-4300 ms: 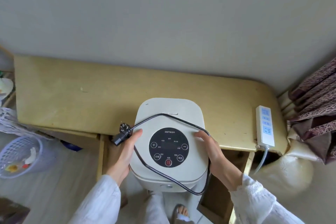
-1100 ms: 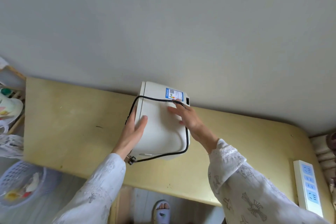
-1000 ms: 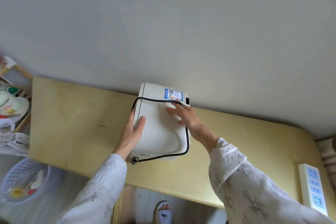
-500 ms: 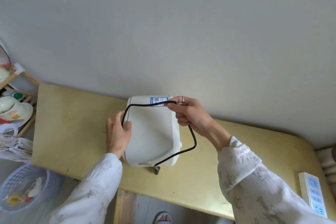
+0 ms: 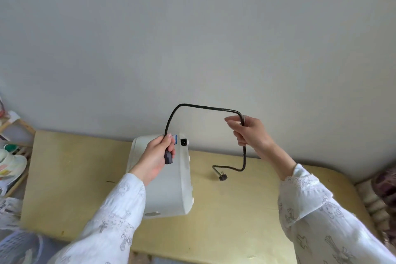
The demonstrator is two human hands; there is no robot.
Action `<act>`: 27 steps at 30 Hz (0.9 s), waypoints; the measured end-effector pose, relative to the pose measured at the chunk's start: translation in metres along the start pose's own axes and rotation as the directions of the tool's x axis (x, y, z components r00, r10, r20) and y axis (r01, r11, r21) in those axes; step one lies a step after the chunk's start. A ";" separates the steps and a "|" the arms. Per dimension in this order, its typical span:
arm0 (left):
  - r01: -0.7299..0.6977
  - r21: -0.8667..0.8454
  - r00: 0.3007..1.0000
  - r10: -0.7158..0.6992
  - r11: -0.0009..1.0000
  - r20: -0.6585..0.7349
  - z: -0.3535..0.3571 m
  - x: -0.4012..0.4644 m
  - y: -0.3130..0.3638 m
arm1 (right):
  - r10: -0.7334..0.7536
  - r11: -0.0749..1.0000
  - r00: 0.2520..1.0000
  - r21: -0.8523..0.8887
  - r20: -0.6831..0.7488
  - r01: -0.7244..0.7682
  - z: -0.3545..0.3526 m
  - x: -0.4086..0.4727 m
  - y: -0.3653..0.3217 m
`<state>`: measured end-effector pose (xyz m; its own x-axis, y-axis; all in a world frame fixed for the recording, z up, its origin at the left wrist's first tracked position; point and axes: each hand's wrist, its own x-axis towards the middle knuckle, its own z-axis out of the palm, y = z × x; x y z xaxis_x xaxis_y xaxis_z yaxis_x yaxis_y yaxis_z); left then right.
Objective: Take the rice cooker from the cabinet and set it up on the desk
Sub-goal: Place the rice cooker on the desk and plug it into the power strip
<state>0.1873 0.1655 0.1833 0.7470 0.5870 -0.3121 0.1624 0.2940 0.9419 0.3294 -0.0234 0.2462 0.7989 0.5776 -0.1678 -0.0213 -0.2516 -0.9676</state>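
Note:
The white rice cooker (image 5: 169,186) stands on the yellow desk (image 5: 235,210) near the wall, its back toward the wall, with a black power socket (image 5: 183,142) and a blue label showing at the far end. The black power cord (image 5: 203,106) is lifted off the cooker and arcs between both hands. My left hand (image 5: 155,158) is closed on the cord's appliance connector above the cooker. My right hand (image 5: 249,132) holds the cord higher, to the right. The wall plug (image 5: 221,176) hangs down to the desk surface.
A wooden shelf with dishes (image 5: 10,163) stands at the left beside the desk. A lilac laundry basket (image 5: 19,248) sits on the floor at lower left. Patterned curtain fabric (image 5: 385,186) is at the right edge. A plain wall rises behind the desk.
The cooker was carried onto the desk and set by the wall. The cord, wrapped around it before, is now pulled off and held up between both hands, its plug dangling to the desk.

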 end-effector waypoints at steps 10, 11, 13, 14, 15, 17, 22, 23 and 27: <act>0.280 -0.726 0.960 -0.199 0.628 0.199 0.060 -0.006 0.022 | 0.079 0.985 0.997 0.151 0.027 -0.082 -0.017 -0.005 0.046; 0.281 -0.751 0.959 -0.208 0.598 0.193 0.063 -0.005 0.025 | 0.084 0.984 0.996 0.154 0.042 -0.089 -0.017 -0.005 0.046; 0.266 -0.783 0.960 -0.231 0.563 0.160 0.068 -0.003 0.031 | 0.095 0.984 0.993 0.146 0.066 -0.104 -0.016 -0.003 0.046; 0.261 -0.790 0.959 -0.242 0.554 0.147 0.069 -0.002 0.033 | 0.104 0.983 0.992 0.148 0.071 -0.113 -0.016 -0.002 0.046; 0.260 -0.792 0.958 -0.248 0.553 0.142 0.071 -0.002 0.034 | 0.115 0.980 0.991 0.155 0.072 -0.125 -0.017 -0.001 0.046; 0.266 -0.735 0.960 -0.243 0.624 0.140 0.073 -0.002 0.035 | 0.136 0.975 0.988 0.168 0.069 -0.146 -0.019 0.003 0.048; 0.248 -0.282 0.969 -0.239 0.927 0.067 0.060 0.014 0.027 | 0.157 0.976 0.988 0.150 0.009 -0.156 -0.023 0.016 0.051; 0.222 -0.216 0.975 -0.221 0.951 0.029 0.054 0.019 0.026 | 0.153 0.978 0.988 0.147 -0.003 -0.151 -0.023 0.019 0.050; 0.096 0.034 0.993 -0.093 0.995 -0.078 0.036 0.032 0.030 | 0.148 0.979 0.988 0.146 -0.040 -0.141 -0.021 0.030 0.048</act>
<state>0.2396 0.1658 0.2060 0.6761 0.6143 -0.4069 0.2547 0.3234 0.9113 0.3647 -0.0346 0.1993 0.8105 0.5023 -0.3014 -0.2211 -0.2142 -0.9514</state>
